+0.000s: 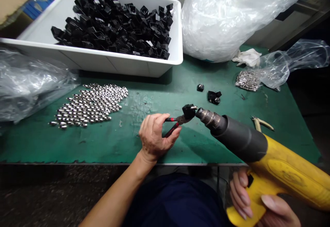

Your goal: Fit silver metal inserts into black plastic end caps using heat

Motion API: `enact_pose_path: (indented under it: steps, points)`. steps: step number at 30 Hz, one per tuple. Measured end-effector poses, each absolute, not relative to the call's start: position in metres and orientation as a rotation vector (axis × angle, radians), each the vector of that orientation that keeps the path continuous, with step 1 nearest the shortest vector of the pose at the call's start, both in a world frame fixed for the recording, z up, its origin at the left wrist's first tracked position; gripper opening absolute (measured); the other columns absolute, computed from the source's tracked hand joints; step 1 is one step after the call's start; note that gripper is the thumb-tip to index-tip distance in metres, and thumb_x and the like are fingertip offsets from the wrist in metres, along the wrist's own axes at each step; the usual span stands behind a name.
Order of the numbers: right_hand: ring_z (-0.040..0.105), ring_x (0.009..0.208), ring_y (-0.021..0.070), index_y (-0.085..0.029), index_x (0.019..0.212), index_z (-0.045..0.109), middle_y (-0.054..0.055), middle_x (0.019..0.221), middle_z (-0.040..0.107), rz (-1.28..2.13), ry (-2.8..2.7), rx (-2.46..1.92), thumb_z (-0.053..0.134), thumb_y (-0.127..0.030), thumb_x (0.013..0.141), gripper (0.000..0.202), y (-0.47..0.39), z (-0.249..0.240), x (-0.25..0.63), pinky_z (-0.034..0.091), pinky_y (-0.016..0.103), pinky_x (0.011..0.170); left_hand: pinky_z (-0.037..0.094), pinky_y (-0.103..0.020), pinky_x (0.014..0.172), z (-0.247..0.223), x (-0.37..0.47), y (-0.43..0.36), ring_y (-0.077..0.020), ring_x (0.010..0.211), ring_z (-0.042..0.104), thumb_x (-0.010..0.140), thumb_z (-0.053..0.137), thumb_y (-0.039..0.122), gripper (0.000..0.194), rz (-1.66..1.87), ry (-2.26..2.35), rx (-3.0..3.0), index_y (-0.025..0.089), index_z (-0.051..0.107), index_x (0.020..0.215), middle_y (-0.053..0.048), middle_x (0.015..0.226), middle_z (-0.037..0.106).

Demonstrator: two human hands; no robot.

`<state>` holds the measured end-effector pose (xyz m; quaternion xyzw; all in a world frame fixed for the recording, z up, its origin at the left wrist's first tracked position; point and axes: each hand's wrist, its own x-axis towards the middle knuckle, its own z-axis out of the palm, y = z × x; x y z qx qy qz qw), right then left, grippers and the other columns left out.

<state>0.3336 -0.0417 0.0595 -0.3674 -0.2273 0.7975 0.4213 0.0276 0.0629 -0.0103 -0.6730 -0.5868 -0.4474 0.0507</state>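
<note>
My left hand (157, 134) is closed round the red and black handles of pliers (182, 119). The plier jaws hold a black plastic part (188, 111) with a small metal pin sticking out to the right. My right hand (242, 194) grips the handle of a yellow heat gun (288, 168). The gun's metal nozzle (210, 118) points left, close beside the black part. Behind them on the green table (144, 148) lie a small black piece (200, 87) and a few more black pieces (213, 97) grouped together.
A white bin (116, 64) full of black parts stands at the back left. Rows of metal sleeves (90, 105) lie in front of it. Plastic bags (219, 21) and metal pins (247, 80) are at the back right. Cutters (262, 122) lie behind the heat gun.
</note>
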Motion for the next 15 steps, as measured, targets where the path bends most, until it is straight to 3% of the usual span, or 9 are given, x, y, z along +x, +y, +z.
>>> enact_pose_path:
  steps: [15]
  points:
    - [0.046, 0.054, 0.0134, -0.023, 0.104, 0.059, 0.004, 0.076, 0.054, 2.012, -0.518, -0.850, 0.059, -0.045, 0.085, 0.029, -0.0417, 0.0529, 0.3287, 0.038, 0.028, 0.050, 0.053, -0.037, 0.081, -0.0106, 0.0272, 0.0626, -0.0244, 0.091, 0.065, 0.083, 0.075, 0.044, 0.050, -1.358, -1.788, -2.058, 0.020, 0.057, 0.123, -0.011, 0.103, 0.068]
